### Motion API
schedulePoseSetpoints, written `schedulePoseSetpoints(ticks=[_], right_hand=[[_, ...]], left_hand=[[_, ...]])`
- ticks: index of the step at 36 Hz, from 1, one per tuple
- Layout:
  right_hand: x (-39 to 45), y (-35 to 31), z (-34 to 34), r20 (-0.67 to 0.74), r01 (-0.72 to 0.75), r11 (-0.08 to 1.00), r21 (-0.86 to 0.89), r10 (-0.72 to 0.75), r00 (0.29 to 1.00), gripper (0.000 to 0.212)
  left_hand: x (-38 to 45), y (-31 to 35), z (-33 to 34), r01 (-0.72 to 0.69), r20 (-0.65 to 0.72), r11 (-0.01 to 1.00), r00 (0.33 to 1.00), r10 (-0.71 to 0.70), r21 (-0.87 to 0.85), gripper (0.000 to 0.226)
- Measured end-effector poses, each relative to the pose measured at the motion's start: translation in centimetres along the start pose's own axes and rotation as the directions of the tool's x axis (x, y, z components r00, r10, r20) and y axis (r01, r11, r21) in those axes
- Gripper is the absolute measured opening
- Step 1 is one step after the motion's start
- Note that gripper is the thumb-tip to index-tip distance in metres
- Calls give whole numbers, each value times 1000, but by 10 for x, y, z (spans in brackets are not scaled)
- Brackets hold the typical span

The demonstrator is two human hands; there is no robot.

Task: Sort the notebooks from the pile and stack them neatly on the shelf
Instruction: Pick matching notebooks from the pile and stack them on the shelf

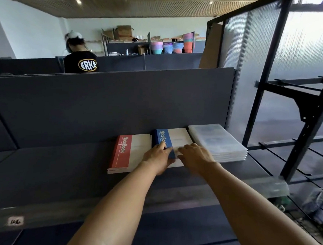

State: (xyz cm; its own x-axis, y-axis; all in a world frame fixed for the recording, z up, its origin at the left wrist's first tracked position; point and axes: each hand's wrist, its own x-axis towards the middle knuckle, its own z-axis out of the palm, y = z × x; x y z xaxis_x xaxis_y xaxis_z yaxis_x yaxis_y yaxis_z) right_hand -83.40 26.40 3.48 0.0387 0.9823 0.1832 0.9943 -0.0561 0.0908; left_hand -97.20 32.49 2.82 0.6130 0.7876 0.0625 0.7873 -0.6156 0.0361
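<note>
On the dark shelf (56, 174) three stacks lie side by side against the back panel. A stack of red-banded notebooks (129, 152) is on the left, a taller stack of blue-banded notebooks (176, 138) in the middle, and a pile of clear plastic-covered books (217, 142) on the right. My left hand (158, 158) grips the near left corner of the blue stack, thumb on its blue spine band. My right hand (195, 155) lies flat on the top blue notebook's white cover, fingers straight.
A tall dark back panel (109, 106) rises behind the shelf. A black metal frame (306, 118) with ribbed translucent sheeting stands at the right. A person in a black shirt (80, 61) works behind the partition, with far shelves of coloured tubs (171, 46).
</note>
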Motion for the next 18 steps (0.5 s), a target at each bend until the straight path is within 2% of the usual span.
schedulePoseSetpoints(ticks=[4, 8, 12, 18], right_hand=[[2, -3, 0, -25, 9, 1000, -21, -10, 1000, 39], [6, -11, 4, -86, 30, 999, -16, -31, 996, 40], [13, -33, 5, -127, 104, 995, 12, -101, 987, 40], [24, -89, 0, -141, 230, 971, 70, -219, 966, 41]], left_hand=[[-7, -2, 0, -18, -57, 1000, 998, 17, -13, 54], [-22, -17, 3, 21, -127, 999, 992, -24, -24, 59], [-46, -41, 2, 83, -173, 993, 980, -97, -87, 56], [-95, -88, -2, 255, -224, 966, 939, -260, -49, 52]])
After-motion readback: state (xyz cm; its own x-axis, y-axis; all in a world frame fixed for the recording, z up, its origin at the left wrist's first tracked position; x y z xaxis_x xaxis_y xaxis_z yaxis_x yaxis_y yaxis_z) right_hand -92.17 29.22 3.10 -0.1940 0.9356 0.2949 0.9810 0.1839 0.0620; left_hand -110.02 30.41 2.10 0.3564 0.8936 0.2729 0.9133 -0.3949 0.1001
